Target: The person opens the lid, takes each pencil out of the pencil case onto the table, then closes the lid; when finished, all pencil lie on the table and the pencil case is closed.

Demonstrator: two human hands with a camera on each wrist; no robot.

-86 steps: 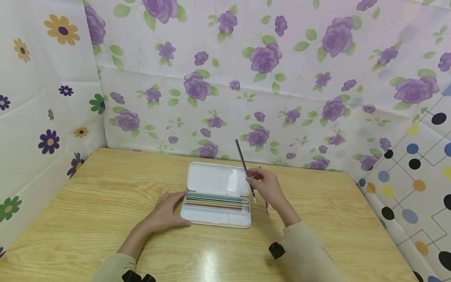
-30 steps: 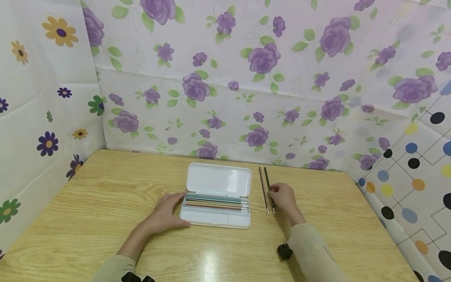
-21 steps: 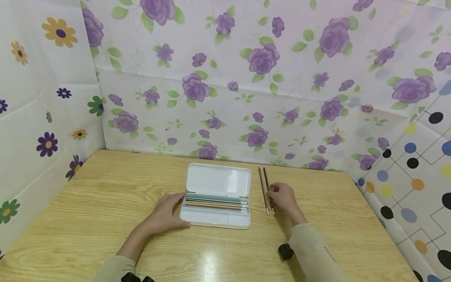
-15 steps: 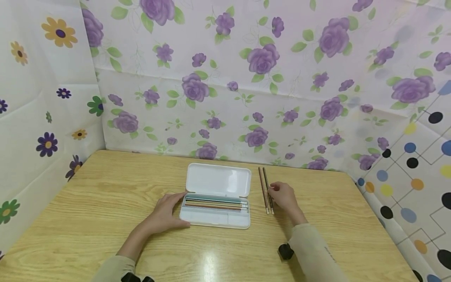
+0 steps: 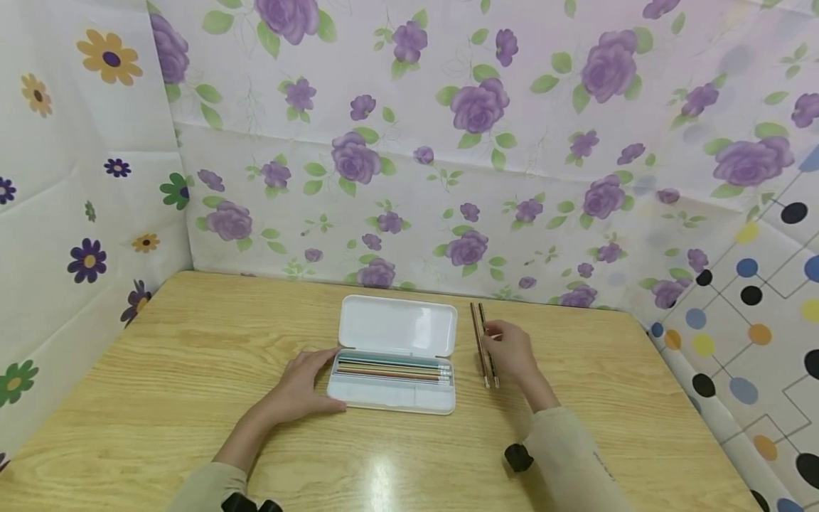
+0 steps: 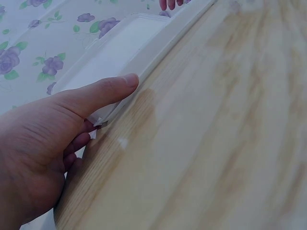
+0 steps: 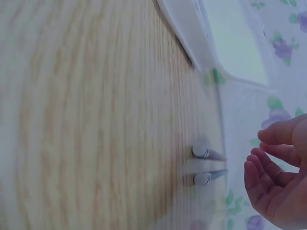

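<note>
An open white pencil case (image 5: 397,400) lies on the table, several pencils (image 5: 393,370) in its tray. My left hand (image 5: 301,387) holds the case's left end, thumb at the front corner and fingers at the hinge side. In the left wrist view the thumb (image 6: 108,92) lies along the case's front edge. Right of the case, a brown pencil (image 5: 476,334) and a black pencil (image 5: 483,316) lie side by side, eraser ends toward me. My right hand (image 5: 512,352) hovers over the black pencil. The right wrist view shows its fingers (image 7: 268,175) loosely curled, holding nothing.
The wooden table (image 5: 211,341) meets a floral cloth (image 5: 409,178) at the back. The case's lid (image 5: 397,326) leans back toward that cloth. Black wrist cameras (image 5: 518,457) sit on both sleeves.
My right hand has carried the black pencil from above the case and laid it right of the brown pencil. It has since let go and risen slightly. The left hand has stayed put.
</note>
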